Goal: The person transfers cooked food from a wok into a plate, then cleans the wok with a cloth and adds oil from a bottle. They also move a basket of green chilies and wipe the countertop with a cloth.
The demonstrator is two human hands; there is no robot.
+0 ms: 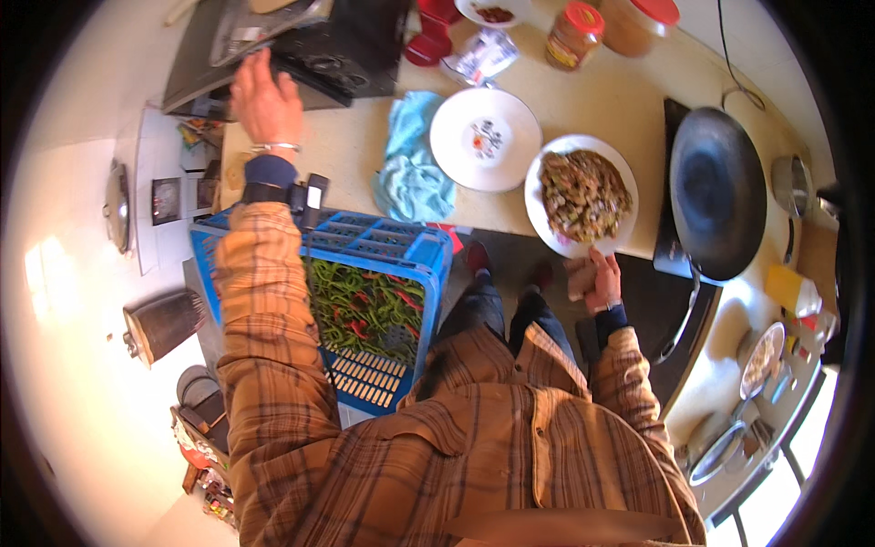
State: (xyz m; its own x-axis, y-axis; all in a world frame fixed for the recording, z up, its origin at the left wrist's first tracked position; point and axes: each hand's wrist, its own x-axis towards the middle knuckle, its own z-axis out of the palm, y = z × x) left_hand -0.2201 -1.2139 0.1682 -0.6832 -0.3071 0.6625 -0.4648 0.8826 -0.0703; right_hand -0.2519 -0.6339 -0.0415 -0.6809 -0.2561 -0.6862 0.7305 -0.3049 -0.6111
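Note:
My left hand (265,102) reaches to the front edge of a black box-shaped kitchen appliance (321,55) at the upper left. Its fingers are extended and hold nothing visible; whether they touch the appliance is unclear. With my right hand (601,280) I grip the near rim of a white plate (535,198) heaped with brown cooked food (584,195). That plate juts over the counter's front edge. Beside it lies a white plate (509,164) with a printed design, bearing no food. A crumpled turquoise cloth (413,164) lies to its left.
A black wok (718,195) sits on a cooktop (673,150) at right. Below the counter (478,208), a blue plastic crate (431,273) holds green and red chili peppers (362,301). Red-lidded jars (574,37) stand at the back. Bowls and a yellow container (789,288) line the right side.

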